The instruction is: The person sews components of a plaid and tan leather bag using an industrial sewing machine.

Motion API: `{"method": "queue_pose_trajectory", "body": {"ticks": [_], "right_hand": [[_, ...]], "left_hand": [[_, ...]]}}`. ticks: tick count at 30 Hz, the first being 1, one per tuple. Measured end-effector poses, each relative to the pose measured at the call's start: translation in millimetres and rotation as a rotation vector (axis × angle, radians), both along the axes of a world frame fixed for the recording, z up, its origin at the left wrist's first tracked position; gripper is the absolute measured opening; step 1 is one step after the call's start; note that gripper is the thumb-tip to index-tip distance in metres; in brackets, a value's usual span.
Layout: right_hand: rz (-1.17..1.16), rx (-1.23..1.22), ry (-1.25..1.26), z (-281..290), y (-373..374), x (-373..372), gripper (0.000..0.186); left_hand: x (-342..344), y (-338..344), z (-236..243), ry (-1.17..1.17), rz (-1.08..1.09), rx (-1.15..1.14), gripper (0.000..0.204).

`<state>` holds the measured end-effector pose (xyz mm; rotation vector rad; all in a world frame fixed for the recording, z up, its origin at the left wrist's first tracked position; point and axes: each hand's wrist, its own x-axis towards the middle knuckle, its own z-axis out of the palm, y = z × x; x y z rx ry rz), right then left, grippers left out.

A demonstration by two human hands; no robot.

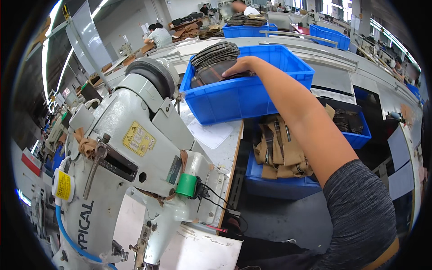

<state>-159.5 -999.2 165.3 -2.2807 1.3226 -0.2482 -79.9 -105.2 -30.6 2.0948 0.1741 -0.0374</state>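
1. Right hand [240, 67], bare, one: reaches over the near rim of the upper blue bin [238, 101]. Partly open, thumb laid against the near face of the stock; remaining fingers hidden, so whether it grips or only rests cannot be told.
2. Dark fabric pieces [215, 54], one layered stack, some with plaid lines: located in the left end of the upper blue bin, directly left of the right hand and touching its thumb.
3. Long axis of the stack: appears to run left to right, rising slightly toward the right, though the thumb and overlapping layers make this uncertain.
4. Forearm [290, 105], right: slants in from the lower right, so the hand meets the stack at its right-hand end.
5. Left hand: not in view; the right is the nearer of those shown.
6. Worktop [225, 153], white: under the upper blue bin's left part.
7. Sewing machine [135, 108], pale grey: left of the forearm, apart from it.
8. Lower blue bin [279, 188], holding tan pieces [281, 146]: below the forearm.
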Motion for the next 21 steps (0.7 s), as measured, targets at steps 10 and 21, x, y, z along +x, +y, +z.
{"method": "queue_pose_trajectory", "body": {"ticks": [10,21], "right_hand": [[-0.053,-0.214,0.022,-26.8,-44.4,20.1,0.081],[-0.006,-0.391,0.006,-24.9,-37.6,-47.9,0.06]], "left_hand": [[5.4,3.9,2.8,0.175,0.0,-0.002,0.059],[-3.1,-9.0,3.8,-0.045,-0.005,-0.307,0.024]]}}
